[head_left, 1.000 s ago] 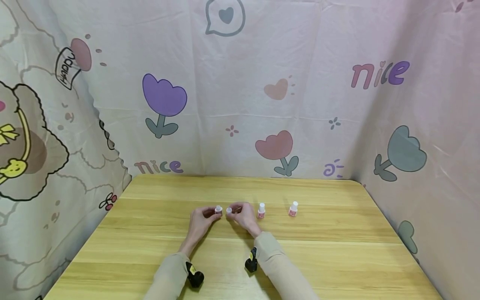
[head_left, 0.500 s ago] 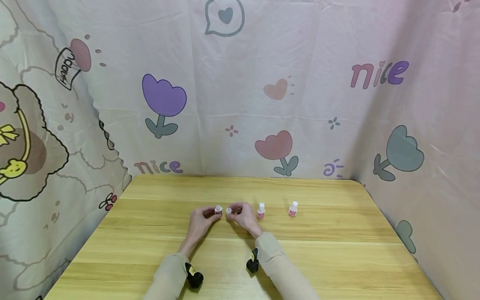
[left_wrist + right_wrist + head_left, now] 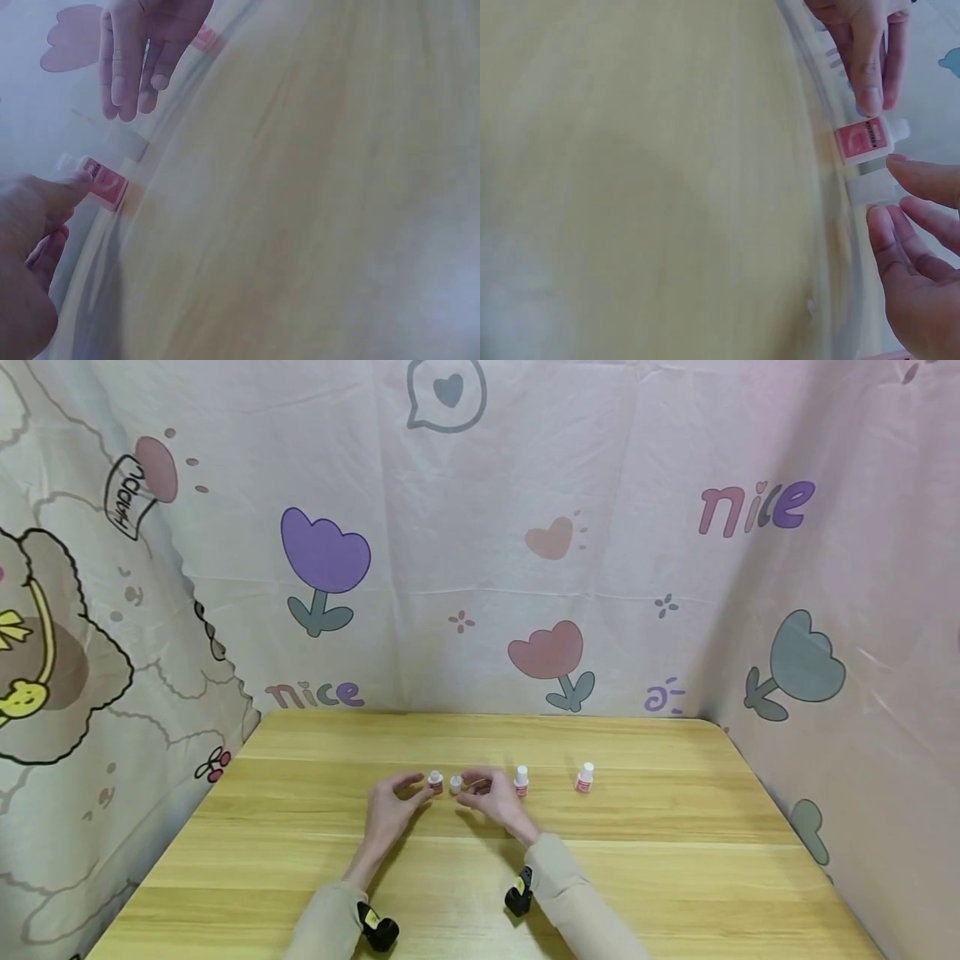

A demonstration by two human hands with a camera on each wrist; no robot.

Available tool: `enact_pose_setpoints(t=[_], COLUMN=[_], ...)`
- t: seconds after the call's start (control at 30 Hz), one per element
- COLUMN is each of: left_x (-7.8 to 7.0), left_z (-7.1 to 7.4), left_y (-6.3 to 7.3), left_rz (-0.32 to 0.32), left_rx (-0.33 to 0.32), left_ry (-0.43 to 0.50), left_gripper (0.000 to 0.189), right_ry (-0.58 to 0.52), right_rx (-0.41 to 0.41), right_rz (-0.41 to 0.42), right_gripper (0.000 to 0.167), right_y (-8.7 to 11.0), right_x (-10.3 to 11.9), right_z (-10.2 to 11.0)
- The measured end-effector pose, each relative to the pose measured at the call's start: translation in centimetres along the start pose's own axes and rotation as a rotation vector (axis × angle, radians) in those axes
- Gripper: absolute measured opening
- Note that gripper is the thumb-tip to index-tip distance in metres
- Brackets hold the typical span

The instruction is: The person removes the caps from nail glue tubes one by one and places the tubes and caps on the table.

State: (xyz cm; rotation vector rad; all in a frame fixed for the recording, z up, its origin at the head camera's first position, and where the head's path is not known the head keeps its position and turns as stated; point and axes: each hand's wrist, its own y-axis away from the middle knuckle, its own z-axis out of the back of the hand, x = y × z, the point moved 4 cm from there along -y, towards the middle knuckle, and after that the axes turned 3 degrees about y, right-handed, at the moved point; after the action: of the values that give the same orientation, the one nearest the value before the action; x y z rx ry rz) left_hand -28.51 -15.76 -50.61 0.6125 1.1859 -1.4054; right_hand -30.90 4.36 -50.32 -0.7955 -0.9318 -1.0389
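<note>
One boxy bottle (image 3: 863, 141) by left hand (image 3: 387, 812), white object (image 3: 871, 187) by right hand (image 3: 498, 798)

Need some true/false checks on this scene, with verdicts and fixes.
1. The left hand is beside a red-labelled bottle. True.
2. One of the two rightmost bottles lies on its side. False: both stand upright.
3. Both sleeves are black. False: both are beige.
4. The right hand is nearer the rightmost bottles than the left hand is. True.
5. A purple tulip is printed on the backdrop. True.
</note>
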Motion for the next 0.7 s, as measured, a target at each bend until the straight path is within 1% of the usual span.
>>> enact_pose_setpoints(t=[0.13, 0.27, 0.33, 0.43, 0.57, 0.7], left_x=[-0.3, -0.6, -0.7, -1.0, -1.5, -2.0], left_z=[0.3, 0.6, 0.7, 0.8, 0.7, 0.6], left_y=[0.6, 1.3, 1.7, 2.1, 2.6, 3.1], left_rz=[0.002, 0.006, 0.006, -0.019, -0.078, -0.125], left_rx=[-0.026, -0.048, -0.06, -0.083, -0.102, -0.102], left_ry=[0.002, 0.007, 0.013, 0.018, 0.026, 0.036], left_gripper=[0.036, 0.035, 0.031, 0.024, 0.017, 0.013], right_ry=[-0.024, -0.061, -0.074, -0.072, -0.063, -0.057], right_rx=[0.012, 0.023, 0.03, 0.038, 0.043, 0.047], right_rz=[0.015, 0.069, 0.081, 0.093, 0.079, 0.067], right_gripper=[0.041, 0.04, 0.041, 0.042, 0.043, 0.043], right_y=[0.6, 1.4, 1.8, 2.5, 3.6, 4.6], right_x=[0.1, 0.4, 0.4, 0.5, 0.3, 0.1], right_z=[0.4, 0.8, 1.0, 1.6, 2.7, 3.8])
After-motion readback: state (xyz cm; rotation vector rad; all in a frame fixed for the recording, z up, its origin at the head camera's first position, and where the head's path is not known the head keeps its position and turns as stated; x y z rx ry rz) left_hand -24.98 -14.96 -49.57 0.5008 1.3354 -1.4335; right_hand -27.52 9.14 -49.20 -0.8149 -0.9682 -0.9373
